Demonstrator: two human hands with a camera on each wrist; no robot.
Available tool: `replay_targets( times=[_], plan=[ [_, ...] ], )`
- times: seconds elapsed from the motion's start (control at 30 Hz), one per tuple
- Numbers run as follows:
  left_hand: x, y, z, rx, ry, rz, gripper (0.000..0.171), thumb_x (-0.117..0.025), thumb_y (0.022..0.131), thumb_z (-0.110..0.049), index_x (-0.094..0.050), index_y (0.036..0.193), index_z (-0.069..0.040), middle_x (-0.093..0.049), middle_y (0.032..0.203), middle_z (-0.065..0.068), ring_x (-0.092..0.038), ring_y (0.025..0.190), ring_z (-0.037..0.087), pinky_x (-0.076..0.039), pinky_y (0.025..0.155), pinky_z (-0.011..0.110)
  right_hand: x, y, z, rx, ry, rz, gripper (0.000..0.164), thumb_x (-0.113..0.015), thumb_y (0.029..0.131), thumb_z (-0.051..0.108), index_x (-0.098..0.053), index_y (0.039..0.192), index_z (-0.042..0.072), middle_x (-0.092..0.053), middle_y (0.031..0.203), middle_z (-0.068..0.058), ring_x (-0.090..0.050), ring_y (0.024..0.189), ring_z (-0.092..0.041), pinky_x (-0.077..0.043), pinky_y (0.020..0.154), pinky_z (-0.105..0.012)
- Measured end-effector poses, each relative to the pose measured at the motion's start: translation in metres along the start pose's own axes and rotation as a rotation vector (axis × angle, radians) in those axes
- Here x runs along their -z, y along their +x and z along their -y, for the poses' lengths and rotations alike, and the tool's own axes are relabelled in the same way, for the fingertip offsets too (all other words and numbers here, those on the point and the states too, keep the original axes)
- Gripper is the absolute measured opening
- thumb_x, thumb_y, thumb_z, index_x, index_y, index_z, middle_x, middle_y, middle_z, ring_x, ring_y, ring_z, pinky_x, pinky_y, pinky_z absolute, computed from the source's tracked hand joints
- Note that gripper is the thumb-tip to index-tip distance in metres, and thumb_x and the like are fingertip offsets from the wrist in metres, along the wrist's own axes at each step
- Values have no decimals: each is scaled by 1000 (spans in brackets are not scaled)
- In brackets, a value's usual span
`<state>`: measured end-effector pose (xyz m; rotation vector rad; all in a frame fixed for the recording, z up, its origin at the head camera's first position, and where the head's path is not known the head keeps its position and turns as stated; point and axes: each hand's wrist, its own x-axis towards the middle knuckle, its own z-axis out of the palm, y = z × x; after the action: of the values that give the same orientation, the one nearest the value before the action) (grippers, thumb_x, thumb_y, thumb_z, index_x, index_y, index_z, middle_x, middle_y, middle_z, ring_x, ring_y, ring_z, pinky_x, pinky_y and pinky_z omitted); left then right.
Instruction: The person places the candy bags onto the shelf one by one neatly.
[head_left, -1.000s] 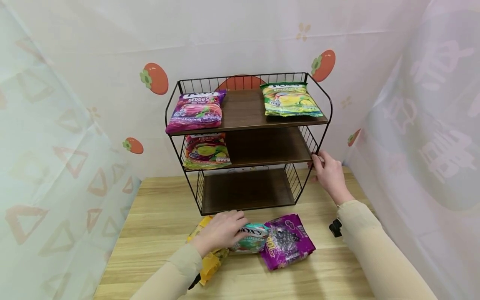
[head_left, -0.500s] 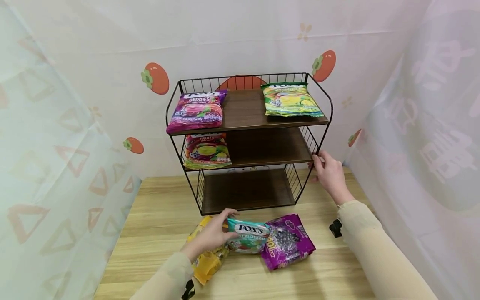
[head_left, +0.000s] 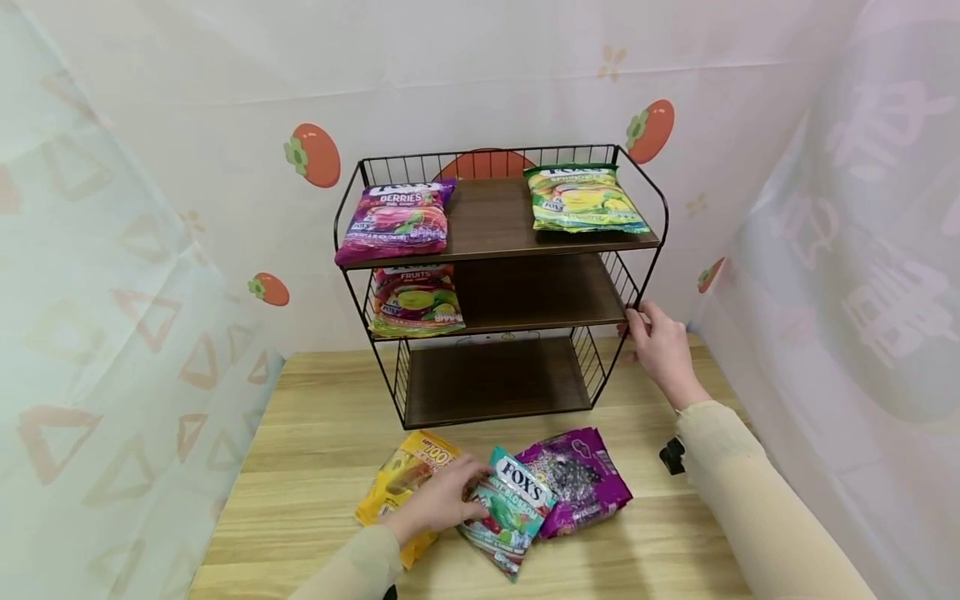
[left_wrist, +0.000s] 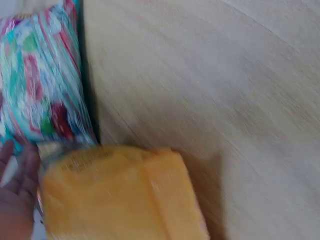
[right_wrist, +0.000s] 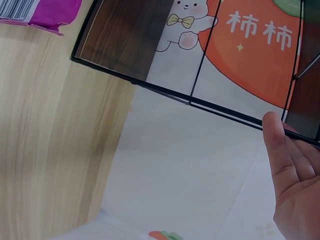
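three shelved bags [head_left: 397, 223] sit above; yellow bag [head_left: 393, 483] and purple bag [head_left: 585, 479] flank the teal bag [head_left: 512, 510], partly hidden by the left hand [head_left: 442, 496], fingers apart; the right hand [head_left: 663, 348] pinches the rack [head_left: 532, 292], some fingers obscured.

A teal FOX'S bag [head_left: 516, 510] — printed face up — lies aslant on the wood-grained table [head_left: 300, 483], in front of an upright three-tier rack [head_left: 489, 218], black-wired and brown-shelved.
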<state>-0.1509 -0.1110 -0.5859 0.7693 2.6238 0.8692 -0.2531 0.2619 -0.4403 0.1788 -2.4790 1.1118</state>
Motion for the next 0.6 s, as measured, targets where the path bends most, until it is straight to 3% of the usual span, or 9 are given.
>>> replay_targets(
  times=[0.13, 0.3, 0.47, 0.6],
  plan=[
    [-10, 4, -9, 51, 171, -8, 71, -83, 86, -33, -52, 148, -16, -54, 139, 2, -57, 126, 25, -48, 107, 48, 0, 1, 0, 5, 4, -6, 30, -44, 111, 24, -60, 116, -2, -75, 98, -26, -65, 46, -9, -52, 47, -22],
    [-18, 6, -16, 142, 275, -19, 93, -87, 79, -38, -42, 154, -6, -60, 142, 14, -60, 125, 34, -43, 109, 53, -1, 1, -1, 13, 8, -16, 29, -46, 111, 24, -60, 116, -1, -76, 96, -23, -63, 44, -6, -51, 46, -21],
    [-17, 6, -13, 225, 254, -21, 95, -90, 71, -47, -52, 143, 2, -66, 131, 16, -61, 119, 38, -37, 107, 54, -2, 1, -1, 18, 10, -20, 29, -47, 110, 24, -61, 117, 0, -76, 95, -22, -64, 44, -10, -51, 45, -21],
    [-13, 7, -7, 239, 201, -18, 73, -91, 72, -46, -67, 123, 0, -72, 115, 11, -63, 107, 34, -38, 98, 50, -1, 1, -1, 17, 7, -17, 29, -46, 110, 23, -61, 116, -1, -76, 95, -23, -65, 45, -12, -51, 45, -22]
  ],
)
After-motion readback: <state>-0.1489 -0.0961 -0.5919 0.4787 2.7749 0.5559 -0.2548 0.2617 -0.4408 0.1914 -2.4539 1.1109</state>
